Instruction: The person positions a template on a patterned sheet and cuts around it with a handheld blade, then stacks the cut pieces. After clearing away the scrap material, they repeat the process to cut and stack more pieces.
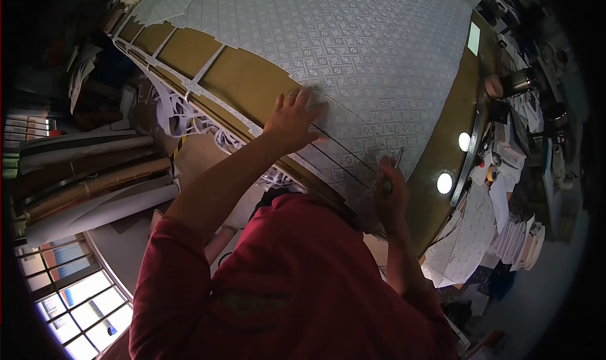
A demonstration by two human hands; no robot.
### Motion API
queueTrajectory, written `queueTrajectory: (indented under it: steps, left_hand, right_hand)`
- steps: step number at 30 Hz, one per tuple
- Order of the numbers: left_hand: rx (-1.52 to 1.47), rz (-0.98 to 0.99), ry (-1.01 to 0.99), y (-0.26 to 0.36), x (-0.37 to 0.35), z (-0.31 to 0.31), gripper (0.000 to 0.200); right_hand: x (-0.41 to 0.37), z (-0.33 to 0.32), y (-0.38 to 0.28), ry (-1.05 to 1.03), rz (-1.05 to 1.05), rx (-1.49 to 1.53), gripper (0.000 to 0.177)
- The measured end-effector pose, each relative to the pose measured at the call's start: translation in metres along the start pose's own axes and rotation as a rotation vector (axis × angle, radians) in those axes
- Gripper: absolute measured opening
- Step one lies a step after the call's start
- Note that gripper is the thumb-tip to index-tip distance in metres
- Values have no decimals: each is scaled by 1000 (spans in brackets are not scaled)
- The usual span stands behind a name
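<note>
A large pale grey patterned sheet (353, 63) with a woven-look motif covers much of the brown table (237, 76). My left hand (293, 120) lies flat near the sheet's front edge, fingers spread and pressing on it. Two dark straight slits (344, 153) run from beside that hand toward the right, marking off narrow strips. My right hand (390, 196) is closed around a slim metal-tipped tool (399, 156), which looks like a knife and points away from me over the sheet near the table's front. Its handle is mostly hidden by my fingers.
Narrow pale strips (208, 65) lie across the table's left part. Loose offcuts (183, 114) hang in a tangle below the left edge. Rolls of material (95, 183) are stacked at left. A side bench at right holds papers (470, 234), a tape roll (492, 174) and a dark metallic container (521, 82).
</note>
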State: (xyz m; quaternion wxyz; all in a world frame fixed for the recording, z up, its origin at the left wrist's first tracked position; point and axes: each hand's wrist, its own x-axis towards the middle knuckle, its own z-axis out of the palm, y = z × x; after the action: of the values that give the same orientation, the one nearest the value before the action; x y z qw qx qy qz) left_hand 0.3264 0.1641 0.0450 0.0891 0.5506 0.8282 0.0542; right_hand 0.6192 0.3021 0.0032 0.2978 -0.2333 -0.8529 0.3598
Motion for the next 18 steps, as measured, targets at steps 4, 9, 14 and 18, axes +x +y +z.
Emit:
queueTrajectory:
  steps: [4,9,14,18]
  left_hand:
    - [-71,132,67,-11,-19,10,75]
    - [-149,-116,365,-55,-41,36,73]
    - [-258,-75,463,-68,-54,43,62]
    - [-332,-21,586,-68,-57,42,50]
  right_hand:
    - [-1,4,-14,-111,-35,-140,26]
    - [-6,14,-15,-134,-68,-267,32]
    - [-1,21,-28,-155,3,-309,41]
    - [-2,31,-25,-238,-108,-393,46]
